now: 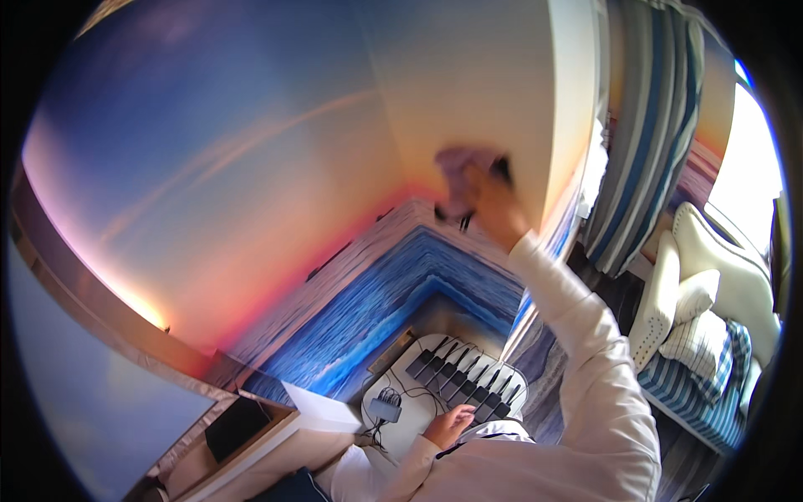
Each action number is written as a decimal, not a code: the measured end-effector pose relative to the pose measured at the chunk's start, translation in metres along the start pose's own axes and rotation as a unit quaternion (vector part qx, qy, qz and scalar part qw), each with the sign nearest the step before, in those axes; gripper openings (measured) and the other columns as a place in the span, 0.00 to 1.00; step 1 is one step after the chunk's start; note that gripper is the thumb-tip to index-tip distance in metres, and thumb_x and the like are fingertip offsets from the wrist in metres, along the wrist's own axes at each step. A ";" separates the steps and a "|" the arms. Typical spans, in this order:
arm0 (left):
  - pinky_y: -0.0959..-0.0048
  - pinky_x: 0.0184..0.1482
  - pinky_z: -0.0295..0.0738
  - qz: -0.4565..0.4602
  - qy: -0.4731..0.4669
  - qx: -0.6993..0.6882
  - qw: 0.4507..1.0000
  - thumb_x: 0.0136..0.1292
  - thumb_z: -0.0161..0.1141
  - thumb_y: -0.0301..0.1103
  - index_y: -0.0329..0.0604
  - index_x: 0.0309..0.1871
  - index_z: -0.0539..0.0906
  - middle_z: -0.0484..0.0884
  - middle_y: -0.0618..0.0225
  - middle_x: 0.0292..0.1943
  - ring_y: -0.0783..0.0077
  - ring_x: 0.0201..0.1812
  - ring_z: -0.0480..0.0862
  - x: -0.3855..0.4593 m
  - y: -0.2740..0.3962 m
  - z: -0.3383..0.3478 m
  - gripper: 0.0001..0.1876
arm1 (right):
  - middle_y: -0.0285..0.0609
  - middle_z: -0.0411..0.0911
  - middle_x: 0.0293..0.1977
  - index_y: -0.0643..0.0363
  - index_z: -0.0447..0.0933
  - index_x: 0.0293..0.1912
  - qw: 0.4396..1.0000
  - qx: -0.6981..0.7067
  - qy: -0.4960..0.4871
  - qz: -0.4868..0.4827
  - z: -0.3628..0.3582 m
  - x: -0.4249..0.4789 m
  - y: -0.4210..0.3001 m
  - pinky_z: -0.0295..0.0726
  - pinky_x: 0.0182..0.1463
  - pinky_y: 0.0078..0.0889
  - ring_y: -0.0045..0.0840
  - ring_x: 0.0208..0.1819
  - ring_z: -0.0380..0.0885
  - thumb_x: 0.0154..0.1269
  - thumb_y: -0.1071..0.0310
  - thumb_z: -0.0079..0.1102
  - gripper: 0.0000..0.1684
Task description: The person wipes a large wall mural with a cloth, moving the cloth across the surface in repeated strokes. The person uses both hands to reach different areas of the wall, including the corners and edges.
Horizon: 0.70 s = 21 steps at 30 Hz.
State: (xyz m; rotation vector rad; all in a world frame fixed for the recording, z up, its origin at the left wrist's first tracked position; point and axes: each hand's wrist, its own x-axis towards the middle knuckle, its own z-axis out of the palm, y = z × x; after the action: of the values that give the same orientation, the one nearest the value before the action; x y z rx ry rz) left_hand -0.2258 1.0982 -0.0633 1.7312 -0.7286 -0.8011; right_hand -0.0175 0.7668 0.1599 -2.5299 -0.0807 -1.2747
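Note:
My right hand (492, 197), blurred, is raised at arm's length before the mural-covered wall. It grips a purple cloth (457, 170), also blurred, with dark patches at its edges; whether the cloth touches the wall is unclear. Low in front of my body, my left hand (446, 428) has its fingers bent, and I cannot tell if anything is in them. Just beyond that hand, a long dark rack (464, 386) with several upright black pieces lies on a white round-cornered table (411, 436). A grey hub (384, 410) with many cables plugged in sits to its left.
The sunset-and-sea wall mural (301, 188) meets at a corner behind the table. At right hang striped curtains (652, 138), beside a cream armchair (665, 314) with cushions. A black panel (237, 430) stands on a ledge at lower left. Loose cables (420, 392) cross the table.

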 end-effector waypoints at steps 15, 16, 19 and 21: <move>0.77 0.52 0.73 -0.121 0.061 -0.009 0.991 0.72 0.51 0.40 0.39 0.57 0.74 0.84 0.59 0.47 0.74 0.51 0.82 -0.038 -0.047 -0.036 0.17 | 0.47 0.68 0.61 0.59 0.79 0.36 0.987 -0.115 -0.001 -0.116 -0.081 -0.019 -0.017 0.69 0.60 0.37 0.35 0.65 0.65 0.49 0.76 0.56 0.12; 0.76 0.52 0.73 -0.106 0.053 -0.007 0.993 0.72 0.51 0.40 0.40 0.57 0.75 0.84 0.58 0.47 0.72 0.52 0.82 -0.029 -0.034 -0.036 0.17 | 0.48 0.68 0.61 0.59 0.80 0.36 0.986 -0.117 0.022 -0.117 -0.093 0.002 -0.027 0.66 0.63 0.37 0.34 0.67 0.62 0.48 0.76 0.56 0.12; 0.76 0.49 0.75 -0.053 0.037 0.047 0.997 0.71 0.52 0.41 0.40 0.57 0.74 0.84 0.59 0.44 0.71 0.48 0.83 0.003 0.009 -0.036 0.18 | 0.47 0.66 0.64 0.58 0.80 0.37 0.992 -0.096 0.045 -0.074 -0.088 0.009 -0.036 0.61 0.67 0.36 0.33 0.70 0.57 0.45 0.77 0.56 0.15; 0.76 0.50 0.73 -0.039 0.034 0.077 0.996 0.72 0.50 0.40 0.39 0.58 0.73 0.84 0.60 0.45 0.72 0.48 0.82 0.017 0.050 -0.030 0.18 | 0.47 0.66 0.64 0.58 0.80 0.38 0.997 -0.075 0.025 -0.011 -0.067 -0.029 -0.026 0.61 0.67 0.37 0.34 0.70 0.58 0.44 0.77 0.57 0.16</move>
State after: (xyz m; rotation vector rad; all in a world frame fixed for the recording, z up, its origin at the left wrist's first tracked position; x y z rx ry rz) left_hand -0.1963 1.0874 -0.0110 1.9261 -0.6967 -0.7509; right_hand -0.0916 0.7741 0.1803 -2.6266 -0.0012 -1.4020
